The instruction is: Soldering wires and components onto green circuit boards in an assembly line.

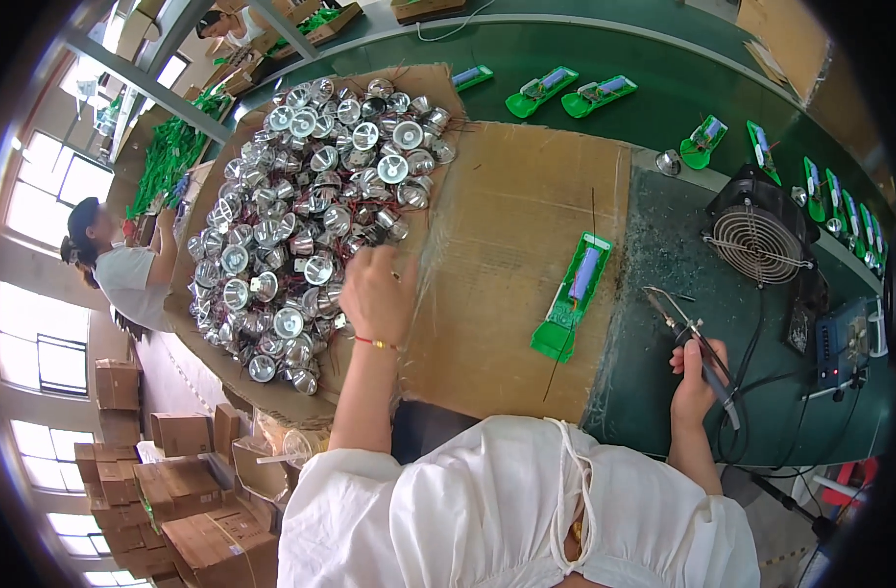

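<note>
My left hand (377, 294) reaches to the right edge of a heap of silvery reflector cups (301, 220) with thin wires. Its fingers bend down against the cups, their tips hidden, so whether they grip one I cannot tell. My right hand (698, 382) is closed around the dark handle of a soldering iron (718, 385), its metal tip pointing up and left over the green bench. Between my hands, a green plastic housing (553, 338) lies tilted on a cardboard sheet (487, 265). It holds a bluish-purple cylindrical cell (585, 272), and dark wires stick out at both ends.
A round-grilled fan (756, 243) and a blue powered box (840, 343) stand at right, with cables around. Several green housings (600, 93) line the far belt. One loose reflector cup (668, 162) sits nearby. A co-worker (124, 255) is at left, above stacked cartons (213, 534).
</note>
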Tool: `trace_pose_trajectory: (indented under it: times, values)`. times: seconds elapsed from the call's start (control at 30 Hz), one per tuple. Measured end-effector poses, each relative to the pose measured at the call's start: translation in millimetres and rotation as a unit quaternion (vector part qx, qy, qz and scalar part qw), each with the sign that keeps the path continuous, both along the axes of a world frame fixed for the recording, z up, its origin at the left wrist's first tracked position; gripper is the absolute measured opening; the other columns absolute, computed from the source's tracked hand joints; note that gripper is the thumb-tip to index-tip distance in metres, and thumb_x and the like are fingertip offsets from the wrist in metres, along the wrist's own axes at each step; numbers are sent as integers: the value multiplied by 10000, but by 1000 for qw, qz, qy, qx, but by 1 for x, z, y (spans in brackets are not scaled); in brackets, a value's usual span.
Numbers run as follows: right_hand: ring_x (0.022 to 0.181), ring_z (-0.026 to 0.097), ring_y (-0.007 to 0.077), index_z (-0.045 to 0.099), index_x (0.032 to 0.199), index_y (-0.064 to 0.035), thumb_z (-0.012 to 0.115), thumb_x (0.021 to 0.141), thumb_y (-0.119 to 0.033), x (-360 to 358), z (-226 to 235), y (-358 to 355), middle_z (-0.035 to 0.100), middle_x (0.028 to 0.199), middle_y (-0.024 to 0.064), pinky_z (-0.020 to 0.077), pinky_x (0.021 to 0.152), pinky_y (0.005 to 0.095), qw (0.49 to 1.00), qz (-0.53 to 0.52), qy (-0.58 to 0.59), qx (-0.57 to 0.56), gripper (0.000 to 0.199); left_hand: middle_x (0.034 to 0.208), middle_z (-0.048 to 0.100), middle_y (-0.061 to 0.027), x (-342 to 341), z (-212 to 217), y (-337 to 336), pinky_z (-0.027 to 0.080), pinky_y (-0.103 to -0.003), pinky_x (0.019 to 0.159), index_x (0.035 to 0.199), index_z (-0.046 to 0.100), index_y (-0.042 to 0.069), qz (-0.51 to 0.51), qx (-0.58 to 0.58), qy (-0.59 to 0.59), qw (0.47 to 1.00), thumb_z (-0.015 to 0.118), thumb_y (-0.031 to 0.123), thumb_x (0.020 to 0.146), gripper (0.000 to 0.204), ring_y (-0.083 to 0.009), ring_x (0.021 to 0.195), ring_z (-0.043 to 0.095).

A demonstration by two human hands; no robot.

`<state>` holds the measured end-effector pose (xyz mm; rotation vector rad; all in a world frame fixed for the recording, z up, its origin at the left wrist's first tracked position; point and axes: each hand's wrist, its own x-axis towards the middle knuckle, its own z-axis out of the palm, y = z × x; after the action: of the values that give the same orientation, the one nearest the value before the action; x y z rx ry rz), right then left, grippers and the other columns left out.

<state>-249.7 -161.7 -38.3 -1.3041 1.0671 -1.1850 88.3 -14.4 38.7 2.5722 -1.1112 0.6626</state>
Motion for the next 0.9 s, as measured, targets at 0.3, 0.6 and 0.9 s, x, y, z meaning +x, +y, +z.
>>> trace_pose_trajectory:
  times: [0.3,0.6,0.9]
  values:
    - [551,513,69,519,828,-26,578,858,-162,3,7,0,574,671,43,396,502,189,999,-21,-3,-24,150,772,595,-61,-6,-32,-10,423,-372,677,708,615,104,-40,136,-38,989,530,232,817,188,-231,803,565]
    - [538,511,64,514,833,-30,578,853,-156,-10,-7,5,569,661,38,401,490,179,999,-13,7,-30,143,756,614,-56,-49,-42,5,417,-370,704,741,635,108,-187,-57,132,972,615,155,755,53,-233,775,580]
    - [545,503,56,505,828,-40,571,862,-171,-5,-6,2,563,667,26,390,497,176,999,-3,11,-53,151,740,619,-91,-57,-30,6,439,-398,683,781,649,81,-225,-69,288,928,617,203,771,126,-275,727,597]
